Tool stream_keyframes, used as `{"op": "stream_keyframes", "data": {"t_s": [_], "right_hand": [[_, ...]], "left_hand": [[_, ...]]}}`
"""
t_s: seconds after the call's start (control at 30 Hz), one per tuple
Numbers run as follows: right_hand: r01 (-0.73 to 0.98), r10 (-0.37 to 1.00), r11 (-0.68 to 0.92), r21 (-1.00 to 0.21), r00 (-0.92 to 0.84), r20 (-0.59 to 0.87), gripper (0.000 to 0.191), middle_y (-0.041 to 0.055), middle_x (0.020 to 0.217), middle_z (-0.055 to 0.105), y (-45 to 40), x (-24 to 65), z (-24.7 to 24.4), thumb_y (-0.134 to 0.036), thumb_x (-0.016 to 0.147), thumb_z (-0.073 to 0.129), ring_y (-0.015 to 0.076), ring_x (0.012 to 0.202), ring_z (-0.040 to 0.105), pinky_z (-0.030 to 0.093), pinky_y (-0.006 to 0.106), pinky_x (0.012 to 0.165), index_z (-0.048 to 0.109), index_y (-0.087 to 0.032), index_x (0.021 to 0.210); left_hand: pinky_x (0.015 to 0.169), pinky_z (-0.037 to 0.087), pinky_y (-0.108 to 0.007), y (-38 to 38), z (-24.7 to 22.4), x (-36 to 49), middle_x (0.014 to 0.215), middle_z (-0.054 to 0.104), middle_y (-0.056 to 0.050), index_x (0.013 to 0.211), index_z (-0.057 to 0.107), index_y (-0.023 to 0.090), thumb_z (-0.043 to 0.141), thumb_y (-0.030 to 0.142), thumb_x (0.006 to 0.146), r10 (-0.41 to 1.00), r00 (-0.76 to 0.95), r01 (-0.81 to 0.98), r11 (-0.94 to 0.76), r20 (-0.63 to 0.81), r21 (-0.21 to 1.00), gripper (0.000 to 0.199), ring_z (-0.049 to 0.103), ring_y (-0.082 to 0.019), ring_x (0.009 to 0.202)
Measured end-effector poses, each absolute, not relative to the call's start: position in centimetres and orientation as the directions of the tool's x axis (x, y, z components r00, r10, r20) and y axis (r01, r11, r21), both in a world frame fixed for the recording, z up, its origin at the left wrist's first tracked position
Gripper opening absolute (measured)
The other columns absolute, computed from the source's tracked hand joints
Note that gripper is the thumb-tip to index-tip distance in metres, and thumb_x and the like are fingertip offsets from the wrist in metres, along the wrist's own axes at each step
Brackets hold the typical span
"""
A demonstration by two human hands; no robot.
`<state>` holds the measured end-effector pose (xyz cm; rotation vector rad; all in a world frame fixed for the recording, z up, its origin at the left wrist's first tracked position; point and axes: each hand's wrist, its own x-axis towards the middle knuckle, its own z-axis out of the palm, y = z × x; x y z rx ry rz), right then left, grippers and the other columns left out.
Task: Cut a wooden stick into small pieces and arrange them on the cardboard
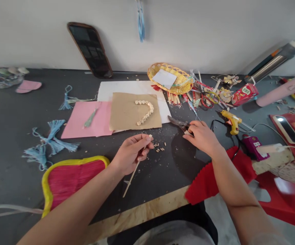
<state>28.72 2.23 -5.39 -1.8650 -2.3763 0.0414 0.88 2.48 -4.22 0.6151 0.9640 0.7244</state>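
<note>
Fingers (146,152) of the left hand (131,149), seen from the head camera, pinch a thin pale stick (131,179) that slants down toward the near edge of the desk (162,182). A small pale tip (150,136) shows at the thumb; whether it belongs to the same stick is hidden by the grip. On the other side, the right hand (205,137) has its fingers curled around the handle end of dark-bladed shears (179,122), whose blades point left toward the corner of a white sheet (109,86). Whether the shears touch the desk cannot be told.

Between the two hands, closer to the left, short cut bits (158,149) lie scattered on the desk. Beyond them, a brown card (123,114) carries a curved row of small pale pieces (151,109), bent like a hook. The card overlaps the white sheet and a pink sheet (71,120), on which a grey-green tassel (90,119) lies. Blue tassels (51,134) lie farther left. A yellow wicker basket (152,72) stands behind the white sheet, and a yellow glue gun (233,121) lies to the right of the right hand.
</note>
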Motion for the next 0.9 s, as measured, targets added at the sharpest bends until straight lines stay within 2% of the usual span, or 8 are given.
{"op": "stream_keyframes", "data": {"t_s": [0.1, 0.17, 0.27, 0.33, 0.47, 0.57, 0.63, 0.9], "right_hand": [[0.97, 0.983, 0.161, -0.185, -0.14, 0.122, 0.022, 0.0083, 0.102, 0.066, 2.4, 28.5, -4.8, -0.028, 0.085, 0.061, 0.0214, 0.085, 0.062, 0.05, 0.033, 0.073, 0.055, -0.021, 0.065], [0.934, 0.979, 0.101, -0.342, -0.032, 0.2, 0.021, 0.0076, 0.104, 0.066, 2.3, 28.4, -4.1, -0.031, 0.087, 0.058, 0.0191, 0.083, 0.063, 0.049, 0.03, 0.07, 0.055, -0.021, 0.069], [0.771, 0.98, 0.099, -0.629, 0.034, 0.197, 0.019, 0.0043, 0.091, 0.066, 2.0, 28.2, -3.1, -0.04, 0.087, 0.06, 0.0159, 0.073, 0.062, 0.048, 0.028, 0.065, 0.06, -0.021, 0.092], [0.668, 0.988, 0.122, -0.734, -0.015, 0.151, 0.029, 0.001, 0.083, 0.065, 1.7, 27.7, -2.9, -0.038, 0.083, 0.066, 0.0142, 0.066, 0.06, 0.048, 0.026, 0.062, 0.058, -0.021, 0.106], [0.617, 0.947, 0.32, -0.719, -0.221, 0.232, 0.012, 0.0102, 0.115, 0.065, 0.9, 25.8, -3.1, -0.02, 0.081, 0.061, 0.0172, 0.088, 0.065, 0.05, 0.028, 0.075, 0.056, -0.022, 0.092], [0.595, 0.901, 0.404, -0.695, -0.388, 0.191, 0.018, 0.0138, 0.132, 0.058, 0.5, 24.9, -3.3, -0.009, 0.078, 0.054, 0.0157, 0.088, 0.065, 0.05, 0.027, 0.072, 0.053, -0.022, 0.091], [0.589, 0.88, 0.416, -0.693, -0.453, 0.144, 0.022, 0.0143, 0.137, 0.054, 0.4, 24.9, -3.5, -0.007, 0.077, 0.052, 0.0155, 0.087, 0.066, 0.05, 0.028, 0.071, 0.051, -0.023, 0.092], [0.602, 0.828, 0.501, -0.622, -0.542, 0.142, 0.026, 0.0153, 0.141, 0.05, 0.7, 24.8, -3.9, -0.005, 0.074, 0.052, 0.0229, 0.116, 0.061, 0.05, 0.032, 0.085, 0.047, -0.024, 0.092]], "left_hand": [[0.033, 0.023, -0.011, 2.6, -4.3, 0.8, 0.063, 0.06, 0.002, 0.074, 0.06, 0.013, 0.082, 0.038, 0.068, 0.774, 0.386, -0.268, 0.614, -0.501, 0.742, 0.034, 0.039, -0.001, 0.042], [0.033, 0.022, -0.011, 2.6, -4.3, 0.8, 0.062, 0.06, 0.002, 0.074, 0.059, 0.013, 0.082, 0.037, 0.068, 0.772, 0.401, -0.28, 0.616, -0.494, 0.736, 0.033, 0.038, -0.001, 0.042], [0.032, 0.022, -0.01, 2.8, -4.3, 0.5, 0.061, 0.06, 0.003, 0.075, 0.06, 0.013, 0.083, 0.034, 0.067, 0.767, 0.438, -0.318, 0.62, -0.469, 0.718, 0.032, 0.037, 0.0, 0.041], [0.032, 0.021, -0.01, 2.8, -4.3, 0.3, 0.061, 0.06, 0.002, 0.074, 0.06, 0.013, 0.084, 0.032, 0.067, 0.754, 0.474, -0.339, 0.632, -0.454, 0.697, 0.031, 0.037, 0.0, 0.04], [0.031, 0.021, -0.009, 2.9, -4.2, -0.1, 0.06, 0.061, 0.002, 0.072, 0.058, 0.013, 0.084, 0.029, 0.066, 0.73, 0.534, -0.371, 0.656, -0.427, 0.658, 0.031, 0.037, 0.0, 0.038], [0.031, 0.02, -0.009, 3.0, -4.2, -0.4, 0.059, 0.061, 0.002, 0.074, 0.06, 0.013, 0.084, 0.028, 0.066, 0.745, 0.536, -0.412, 0.641, -0.397, 0.648, 0.029, 0.037, 0.0, 0.037], [0.03, 0.02, -0.008, 3.1, -4.2, -0.5, 0.059, 0.06, 0.002, 0.076, 0.061, 0.013, 0.084, 0.028, 0.066, 0.76, 0.527, -0.435, 0.625, -0.38, 0.648, 0.029, 0.036, 0.0, 0.038], [0.03, 0.022, -0.008, 3.1, -4.3, -0.6, 0.059, 0.061, 0.001, 0.071, 0.059, 0.013, 0.084, 0.026, 0.067, 0.747, 0.546, -0.43, 0.638, -0.38, 0.638, 0.028, 0.037, 0.0, 0.037]]}}
